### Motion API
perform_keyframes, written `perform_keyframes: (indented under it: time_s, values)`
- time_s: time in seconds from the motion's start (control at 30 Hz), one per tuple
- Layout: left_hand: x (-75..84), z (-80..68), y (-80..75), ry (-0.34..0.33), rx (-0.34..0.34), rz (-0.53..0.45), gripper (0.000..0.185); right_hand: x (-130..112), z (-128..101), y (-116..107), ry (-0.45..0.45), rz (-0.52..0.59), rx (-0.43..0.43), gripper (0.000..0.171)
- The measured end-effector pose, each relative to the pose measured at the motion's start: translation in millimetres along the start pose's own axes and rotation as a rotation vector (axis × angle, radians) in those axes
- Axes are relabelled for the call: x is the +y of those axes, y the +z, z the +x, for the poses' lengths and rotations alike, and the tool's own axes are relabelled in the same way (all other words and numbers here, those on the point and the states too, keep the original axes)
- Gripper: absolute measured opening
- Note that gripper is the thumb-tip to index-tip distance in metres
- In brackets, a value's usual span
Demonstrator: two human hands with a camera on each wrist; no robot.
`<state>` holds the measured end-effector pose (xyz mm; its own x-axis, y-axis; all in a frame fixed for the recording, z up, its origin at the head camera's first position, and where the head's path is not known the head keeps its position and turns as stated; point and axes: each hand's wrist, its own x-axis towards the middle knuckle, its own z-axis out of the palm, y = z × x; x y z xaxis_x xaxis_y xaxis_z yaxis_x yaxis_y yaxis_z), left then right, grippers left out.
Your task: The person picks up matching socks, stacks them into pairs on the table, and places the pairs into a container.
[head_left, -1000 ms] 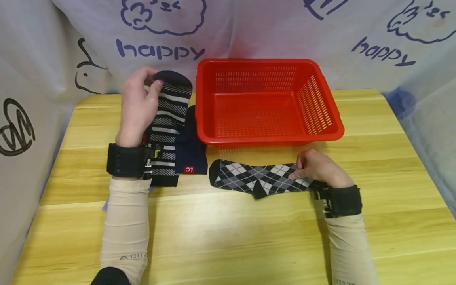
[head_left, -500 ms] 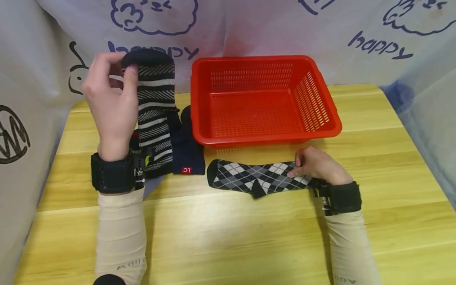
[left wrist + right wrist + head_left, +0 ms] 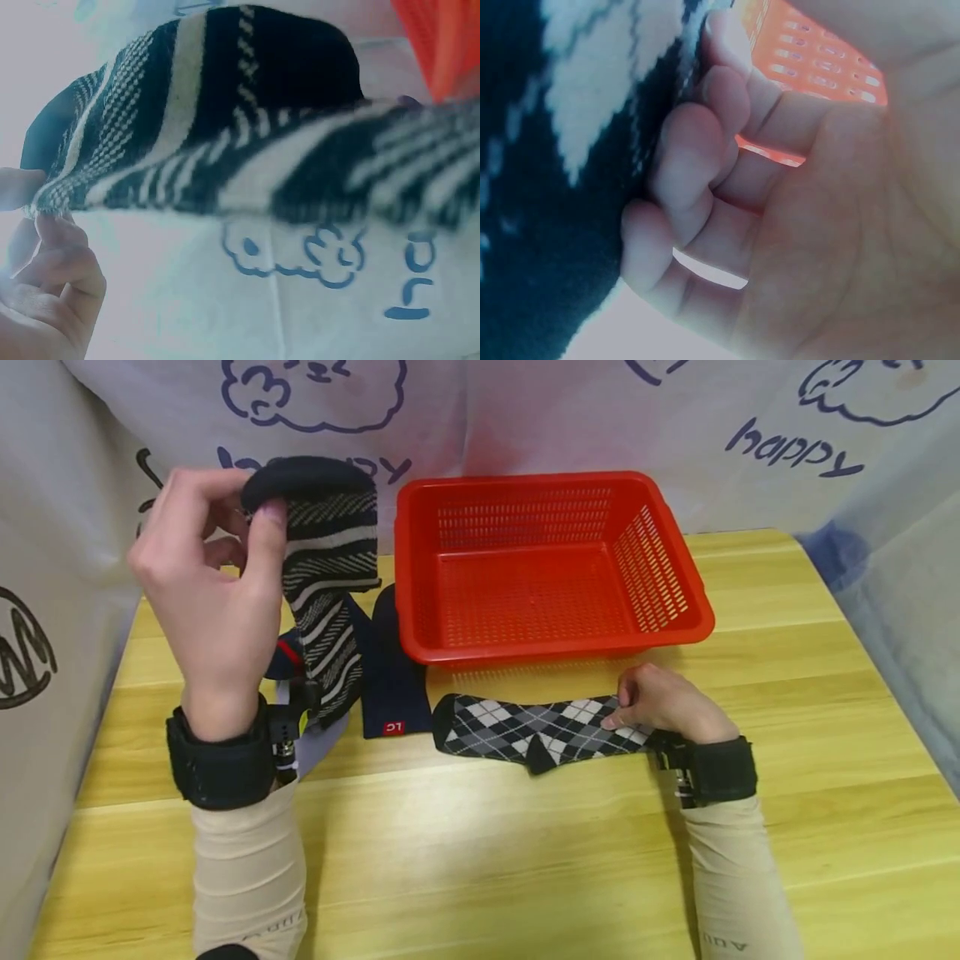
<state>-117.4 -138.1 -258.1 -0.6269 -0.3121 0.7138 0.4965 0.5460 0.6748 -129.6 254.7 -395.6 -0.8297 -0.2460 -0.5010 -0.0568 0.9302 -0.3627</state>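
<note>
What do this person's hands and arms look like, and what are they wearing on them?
The left hand and right hand are bare. Wide black wristbands carry small dark fittings with metallic-looking parts; the left shows a yellow-green mark. Beige sleeves bear dark lettering.

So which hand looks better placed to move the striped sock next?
Probably the left hand: it pinches the striped sock near its dark end, holding that end raised. The right hand is at the argyle sock, farther from the striped one.
</note>
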Motion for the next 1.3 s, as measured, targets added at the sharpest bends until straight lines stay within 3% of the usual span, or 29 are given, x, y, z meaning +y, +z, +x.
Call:
perform_keyframes:
  time_s: [0.23,0.37,0.57,0.77,1.0,1.13,1.3]
  values:
    - [17.9,-6.7,-4.5,0.03,-0.036,-0.065,0.026,0,-1,0,-0.001,0.004,0.0,0.028]
    - [27.3,-13.0,-5.2,0.057,-0.116,-0.105,0.027,-1,-2,-1,0.006,0.003,-0.005,0.027]
    - [36.0,-20.6,-0.6,0.102,-0.26,-0.075,0.021,-13,-12,-5,0.001,0.027,0.01,0.024]
    - [41.4,-26.5,10.9,0.187,-0.356,-0.039,0.025,-63,-31,-2,-0.253,0.113,0.15,0.017]
    - [45.3,-35.6,27.7,0.288,-0.492,-0.049,0.022,-130,-57,24,-0.544,0.252,0.341,0.034]
    - [48.7,-43.2,36.7,0.305,-0.573,-0.057,0.022,-153,-59,45,-0.618,0.222,0.482,0.042]
    - [52.6,-52.1,46.0,0.271,-0.657,-0.062,0.023,-166,-54,66,-0.632,0.203,0.57,0.04]
